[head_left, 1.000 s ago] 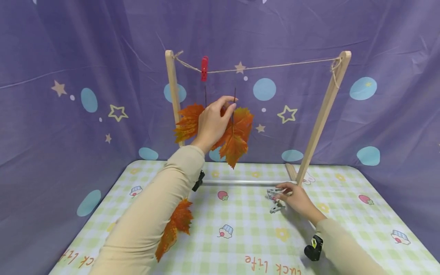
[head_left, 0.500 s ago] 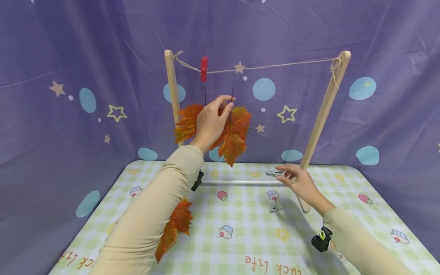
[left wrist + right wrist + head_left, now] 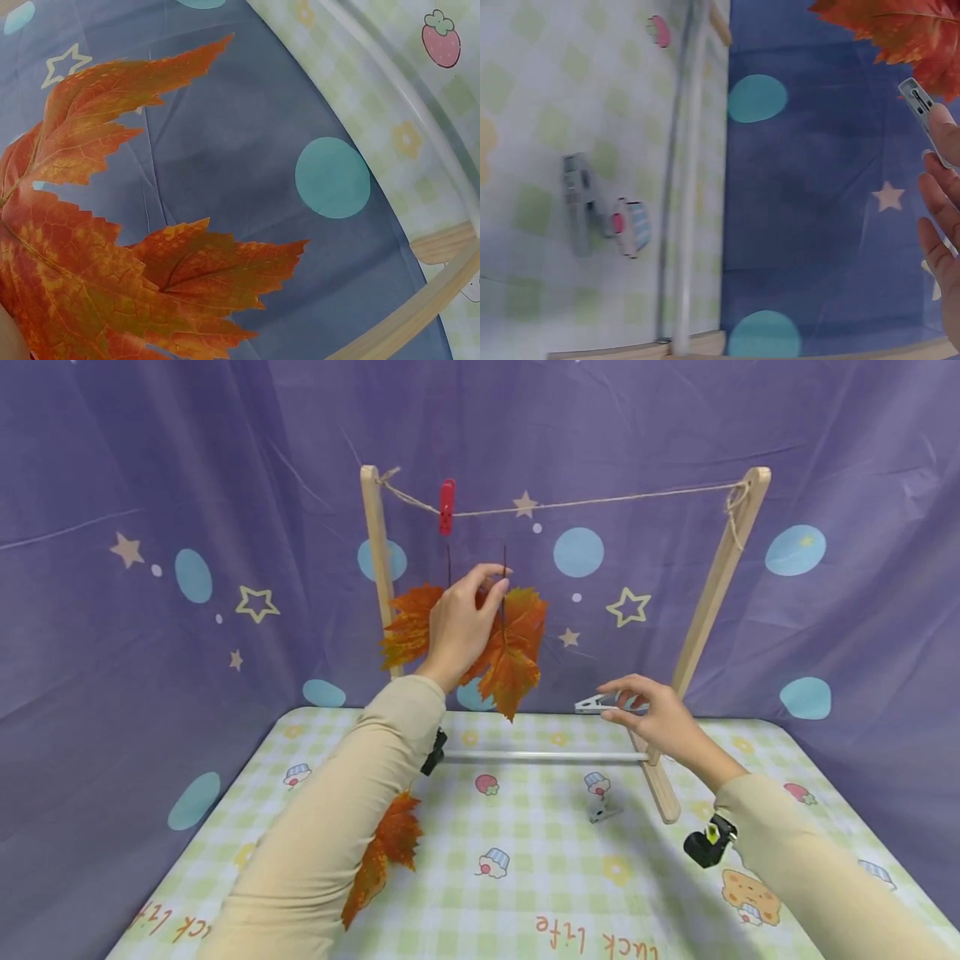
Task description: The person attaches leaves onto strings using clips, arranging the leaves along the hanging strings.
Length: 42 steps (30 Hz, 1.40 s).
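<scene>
My left hand (image 3: 462,622) pinches the dark stem of an orange maple leaf (image 3: 512,664), which hangs below the twine (image 3: 592,503). A second orange leaf (image 3: 411,622) shows behind that hand, its stem pointing up just beneath a red clothespin (image 3: 447,507) on the twine. In my right hand (image 3: 652,714), thumb and fingers pinch a pale grey clothespin (image 3: 592,704), held above the table's back edge. The right wrist view shows this clothespin's tip (image 3: 916,96) close to the leaf's edge in that view. Another grey clothespin (image 3: 602,812) lies on the table.
The twine is tied between two wooden posts, left (image 3: 377,527) and right (image 3: 716,577). A white rod (image 3: 547,757) runs low between them. Another orange leaf (image 3: 393,843) lies left, partly behind the left sleeve. A checked cloth (image 3: 540,893) covers the table; a purple curtain (image 3: 637,410) hangs behind.
My right hand has lifted a grey clothespin from the table and raised it, leaving the other lying there. My left hand has stayed nearly in place with the leaf.
</scene>
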Each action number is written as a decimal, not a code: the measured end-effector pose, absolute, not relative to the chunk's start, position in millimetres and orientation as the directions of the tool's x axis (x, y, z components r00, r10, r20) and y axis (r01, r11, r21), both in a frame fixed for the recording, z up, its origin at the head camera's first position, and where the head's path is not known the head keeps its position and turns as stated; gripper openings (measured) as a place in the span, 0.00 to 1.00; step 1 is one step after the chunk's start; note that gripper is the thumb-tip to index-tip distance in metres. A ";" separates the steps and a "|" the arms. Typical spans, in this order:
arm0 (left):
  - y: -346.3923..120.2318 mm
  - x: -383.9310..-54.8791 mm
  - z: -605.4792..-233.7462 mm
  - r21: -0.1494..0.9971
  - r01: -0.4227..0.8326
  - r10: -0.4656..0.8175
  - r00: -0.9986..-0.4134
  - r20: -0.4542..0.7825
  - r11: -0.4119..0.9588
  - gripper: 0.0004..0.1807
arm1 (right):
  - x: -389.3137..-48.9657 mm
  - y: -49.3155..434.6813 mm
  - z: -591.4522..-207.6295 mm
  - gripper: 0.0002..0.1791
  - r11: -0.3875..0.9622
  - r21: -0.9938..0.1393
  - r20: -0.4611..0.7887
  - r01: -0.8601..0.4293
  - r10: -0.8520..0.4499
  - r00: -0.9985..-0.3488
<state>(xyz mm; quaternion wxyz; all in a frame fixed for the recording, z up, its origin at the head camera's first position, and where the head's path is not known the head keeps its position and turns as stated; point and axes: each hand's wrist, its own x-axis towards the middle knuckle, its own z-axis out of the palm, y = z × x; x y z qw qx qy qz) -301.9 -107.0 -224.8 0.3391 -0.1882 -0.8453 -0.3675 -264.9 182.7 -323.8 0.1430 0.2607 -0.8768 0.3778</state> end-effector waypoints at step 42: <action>-107.9 -300.4 -218.4 0.473 0.572 0.077 -0.687 0.723 0.670 0.16 | -294.2 125.3 -170.2 0.22 0.572 -0.567 0.615 -0.593 -0.185 -0.766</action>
